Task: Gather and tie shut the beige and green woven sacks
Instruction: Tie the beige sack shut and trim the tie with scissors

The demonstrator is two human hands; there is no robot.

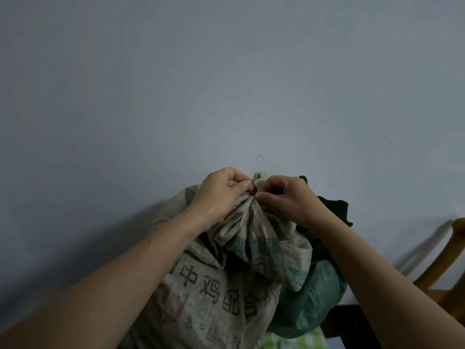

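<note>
Facing a plain blue-grey wall point(226, 71), we logged a wooden chair point(450, 263) at the right edge and green-checked cloth point(299, 340) below. Beige sack point(214, 298): propped against the wall, printed in dark characters "中鸡配合", with a red mark beneath; smaller print was unreadable. Green sack point(309, 301): just beside it on the right, touching. Our left hand point(221, 191) and right hand point(286, 197) were both pinched closed on the beige sack's gathered neck point(254, 197).
</note>
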